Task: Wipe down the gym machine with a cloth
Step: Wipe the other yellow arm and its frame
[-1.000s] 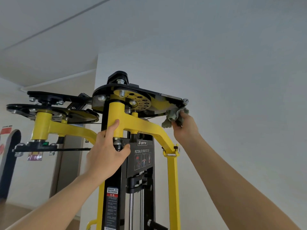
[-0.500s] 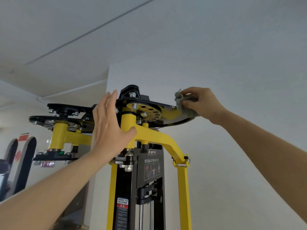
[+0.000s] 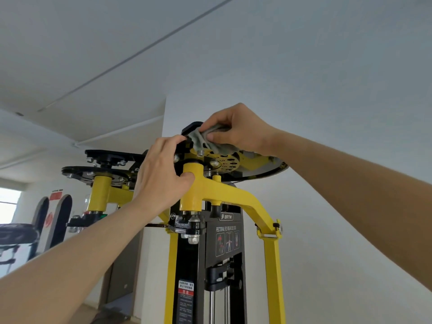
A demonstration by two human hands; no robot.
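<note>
Two bare hands are up at the top of the yellow and black gym machine (image 3: 233,197). Far to the left, in the background, two dark upright pads (image 3: 63,213) stand by the wall. Nearer in is the machine's left pivot (image 3: 101,185), a yellow post under stacked black plates.

Next comes the left hand (image 3: 161,176). Its fingers (image 3: 173,140) curl over the black plate at the head of the right pivot while the thumb presses the yellow post (image 3: 194,195) below, so the hand grips the machine.

Just right of those fingertips lies the grey-green cloth (image 3: 203,139). It is bunched against the black cap (image 3: 190,128) on top and drapes down onto the yellow perforated disc (image 3: 225,163). The right hand (image 3: 240,129) holds the cloth from above, its fingers (image 3: 217,119) curled over the wad and the thumb pinning it from the front. A fold of cloth trails out beneath the palm. The fingertips of the two hands come close together at the cloth's left edge.

Below them a black placard (image 3: 228,239) reads PECTORAL FLY / REAR DELTOID.
</note>
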